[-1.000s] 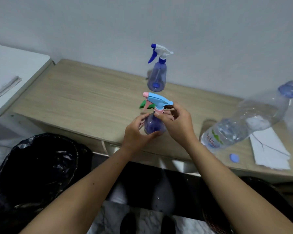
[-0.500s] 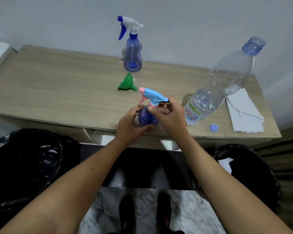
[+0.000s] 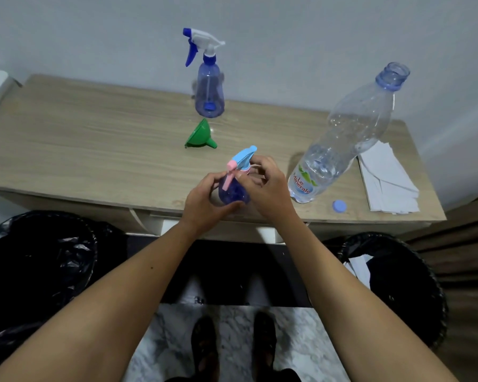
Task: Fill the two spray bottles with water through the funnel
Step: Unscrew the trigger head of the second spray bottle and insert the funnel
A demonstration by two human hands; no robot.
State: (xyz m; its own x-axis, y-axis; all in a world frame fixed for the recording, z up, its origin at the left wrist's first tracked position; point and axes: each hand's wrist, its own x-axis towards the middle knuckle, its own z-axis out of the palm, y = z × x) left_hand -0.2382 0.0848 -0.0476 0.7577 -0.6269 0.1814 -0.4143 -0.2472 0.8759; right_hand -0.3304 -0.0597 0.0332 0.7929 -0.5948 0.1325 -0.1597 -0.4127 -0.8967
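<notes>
1. Your left hand (image 3: 204, 201) wraps the round purple body of the near spray bottle (image 3: 233, 190), fingers curled under and around it, at the front edge of the wooden table (image 3: 94, 150)
2. Your right hand (image 3: 265, 186) grips the same bottle at its neck, thumb and fingertips pinched on the pink collar just below the light-blue trigger head (image 3: 244, 158); the pink trigger lever points down toward you
3. The second spray bottle (image 3: 209, 92), white head with dark-blue trigger, stands upright at the back of the table by the wall, head screwed on
4. The green funnel (image 3: 200, 135) lies on its side between the two spray bottles, spout pointing right, touching neither
5. The large clear water bottle (image 3: 342, 142) stands uncapped just right of your right hand, water in its lower part only
6. Its blue cap (image 3: 339, 206) lies on the table near the bottle's base
7. A stack of white paper napkins (image 3: 387, 183) lies at the right end of the table, beside the water bottle
</notes>
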